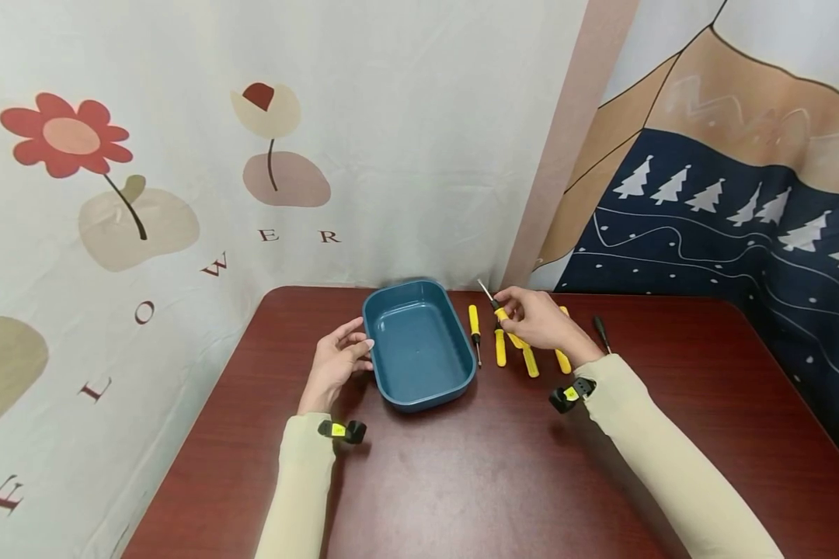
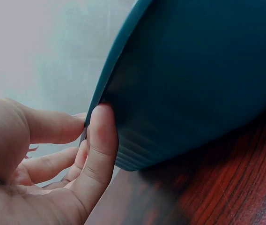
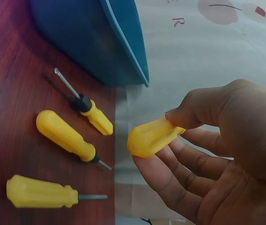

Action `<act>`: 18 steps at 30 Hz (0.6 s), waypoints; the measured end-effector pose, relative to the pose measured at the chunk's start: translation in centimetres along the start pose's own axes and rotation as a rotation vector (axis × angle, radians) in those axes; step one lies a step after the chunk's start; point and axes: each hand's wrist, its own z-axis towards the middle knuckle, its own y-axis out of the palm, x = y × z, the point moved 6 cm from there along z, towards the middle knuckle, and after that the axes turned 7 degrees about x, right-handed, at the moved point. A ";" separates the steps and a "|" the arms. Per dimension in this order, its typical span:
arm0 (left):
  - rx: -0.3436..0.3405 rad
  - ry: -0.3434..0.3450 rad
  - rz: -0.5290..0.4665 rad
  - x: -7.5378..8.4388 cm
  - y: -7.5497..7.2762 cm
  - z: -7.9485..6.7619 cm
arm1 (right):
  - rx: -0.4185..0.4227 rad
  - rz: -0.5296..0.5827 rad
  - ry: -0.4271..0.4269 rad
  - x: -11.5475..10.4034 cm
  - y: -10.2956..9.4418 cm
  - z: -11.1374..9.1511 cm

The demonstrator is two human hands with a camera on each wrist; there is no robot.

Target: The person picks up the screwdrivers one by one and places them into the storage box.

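Screwdriver point(image 3: 149, 138) with a yellow handle, raised off the bench point(image 1: 447, 481) just right of the blue tray point(image 1: 422, 349), sat in the right grip point(image 1: 541, 318) — thumb and bent fingers closed on the handle, metal shaft angled away toward the printed cloth point(image 1: 405, 140). Left grip point(image 1: 335, 361) was nearly closed, thumb and fingers pinching the tray's left rim. Nearest the tray's right side lay a second yellow screwdriver point(image 1: 474, 320), its shaft toward the person; two more, a third screwdriver point(image 3: 65, 136) and a fourth screwdriver point(image 3: 41, 192), pointed theirs toward the cloth. Another yellow handle point(image 1: 563, 362) showed beside the right wrist, partly hidden. Farther right lay a black-handled tool point(image 1: 600, 331) — then the dark panel point(image 1: 643, 248) printed with white trees.
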 end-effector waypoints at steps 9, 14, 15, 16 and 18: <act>-0.005 0.002 -0.004 0.1 0.1 0.0 | -0.041 0.001 -0.011 -1.3 1.0 0.4; 0.000 -0.004 -0.003 0.0 0.1 -0.1 | -0.052 0.004 -0.023 -2.2 1.5 0.6; 0.000 -0.003 -0.004 0.0 0.1 -0.1 | -0.052 0.002 -0.024 -2.3 1.6 0.7; 0.000 -0.001 -0.004 0.0 0.1 -0.1 | -0.053 0.000 -0.028 -2.4 1.7 0.8; -0.001 0.003 -0.002 0.1 0.0 -0.1 | -0.055 -0.002 -0.040 -2.6 2.0 0.9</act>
